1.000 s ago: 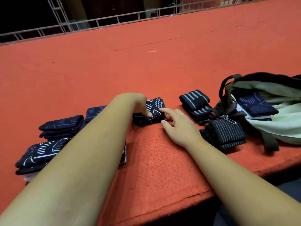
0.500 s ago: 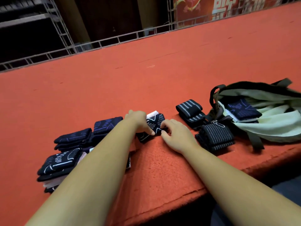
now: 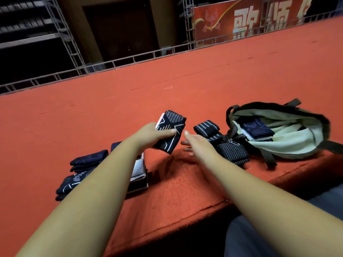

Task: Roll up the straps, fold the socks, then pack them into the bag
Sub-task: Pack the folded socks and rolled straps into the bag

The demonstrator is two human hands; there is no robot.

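Red carpeted ledge (image 3: 167, 80): left hand (image 3: 152, 134) grips a folded sock (image 3: 171, 129), right hand (image 3: 196, 143) open, empty; bag (image 3: 289, 147) at three o'clock holds one navy sock (image 3: 258, 127); rolled straps (image 3: 232, 151), eight-o'clock sock piles (image 3: 87, 160) lie unpacked.

Looks like you're at the edge of a stage in some event hall, not anyone's home. The whole surface is a raised platform (image 3: 185, 80) covered in red-orange carpet, and its lip drops off right at the near side. A low metal truss rail (image 3: 130, 59) runs along the far edge, with taller truss towers (image 3: 61, 34) standing behind it. Far right there's a red banner (image 3: 213, 25) with big pale Chinese characters. Everything beyond is dark, apart from a brown panelled wall (image 3: 120, 28) and blurry tiers (image 3: 22, 25) on the far left.
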